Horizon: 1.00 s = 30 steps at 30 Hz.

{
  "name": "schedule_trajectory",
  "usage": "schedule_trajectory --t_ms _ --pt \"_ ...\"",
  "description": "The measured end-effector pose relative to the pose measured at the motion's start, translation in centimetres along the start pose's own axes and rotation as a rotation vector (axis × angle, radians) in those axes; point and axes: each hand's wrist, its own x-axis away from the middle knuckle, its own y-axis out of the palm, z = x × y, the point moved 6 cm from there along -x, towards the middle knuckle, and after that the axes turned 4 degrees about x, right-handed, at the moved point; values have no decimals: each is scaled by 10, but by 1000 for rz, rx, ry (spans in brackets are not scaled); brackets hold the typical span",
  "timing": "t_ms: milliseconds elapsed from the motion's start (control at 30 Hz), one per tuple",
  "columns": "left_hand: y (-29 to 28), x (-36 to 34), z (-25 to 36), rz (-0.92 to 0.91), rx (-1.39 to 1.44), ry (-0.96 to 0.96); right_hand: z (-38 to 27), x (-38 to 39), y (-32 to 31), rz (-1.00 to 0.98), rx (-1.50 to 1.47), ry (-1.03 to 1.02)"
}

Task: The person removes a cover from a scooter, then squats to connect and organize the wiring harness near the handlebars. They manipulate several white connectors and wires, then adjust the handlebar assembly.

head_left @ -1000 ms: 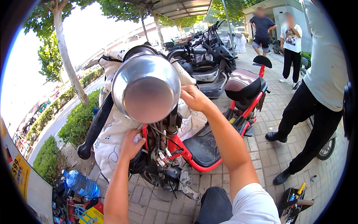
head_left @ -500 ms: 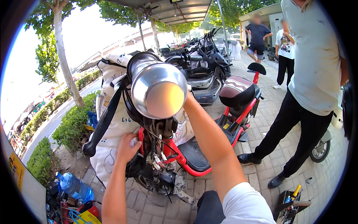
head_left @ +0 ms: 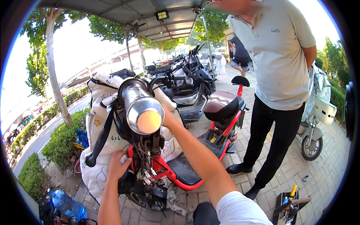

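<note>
A red electric scooter (head_left: pixel 184 184) stands before me, its front stripped open. At its top sits a chrome, bell-shaped headlight (head_left: pixel 141 108), its round front toward me. My right hand (head_left: pixel 167 115) reaches up beside the headlight's right side; its fingers are hidden behind the chrome. Lower down, my left hand (head_left: pixel 119 165) is closed at the left edge of the red front frame (head_left: pixel 131 153). A small whitish bit shows between its thumb and fingers, too small to name. Loose wires and connectors (head_left: pixel 150 173) hang between the frame parts. A black lever (head_left: pixel 100 140) slants down on the left.
A patterned white quilted cover (head_left: pixel 98 176) drapes behind the left hand. A person (head_left: pixel 279 75) in a light polo shirt stands close at the right. A toolbox (head_left: pixel 290 206) lies lower right, a blue water bottle (head_left: pixel 67 204) lower left. Parked scooters (head_left: pixel 187 84) line the back.
My view has tilted up and turned right, so the scooter sits further left and the standing person shows more fully. Both hands keep their places on the scooter.
</note>
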Motion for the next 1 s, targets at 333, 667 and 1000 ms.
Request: schedule_trajectory --t_ms 333,667,1000 --pt "1 -7 2 -13 6 1 24 12 16 130 36 127" --pt "0 0 -2 11 15 -33 16 29 8 177 -59 145" --pt "0 -4 1 2 38 -64 26 44 6 250 -91 190"
